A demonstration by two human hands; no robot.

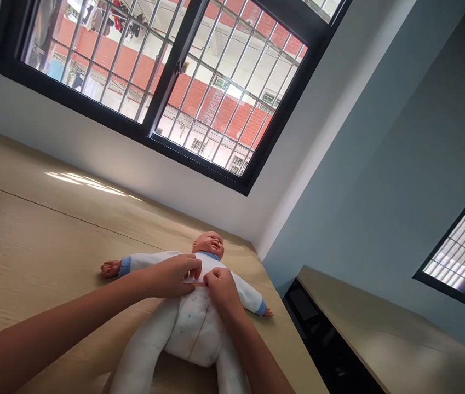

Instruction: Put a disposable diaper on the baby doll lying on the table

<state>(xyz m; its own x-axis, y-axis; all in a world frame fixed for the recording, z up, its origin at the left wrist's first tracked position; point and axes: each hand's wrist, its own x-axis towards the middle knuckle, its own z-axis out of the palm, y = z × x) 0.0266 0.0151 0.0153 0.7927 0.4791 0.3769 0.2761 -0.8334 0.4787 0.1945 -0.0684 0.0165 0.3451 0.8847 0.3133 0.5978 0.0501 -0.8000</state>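
A baby doll lies on its back on a light wood tabletop, arms spread out to both sides. It wears a white top with blue cuffs and collar, and a white diaper between its pale legs. My left hand rests at the diaper's waist with its fingers curled down on the edge. Beside it, my right hand is closed in a pinch at the same waist edge. A thin pink-orange strip shows between both hands. The fingertips are partly hidden.
The wood tabletop has a seam and patches of sunlight. A dark-framed window with bars is in the wall behind it. Across a gap at the right stands another wood-topped table with a dark side, below a second window.
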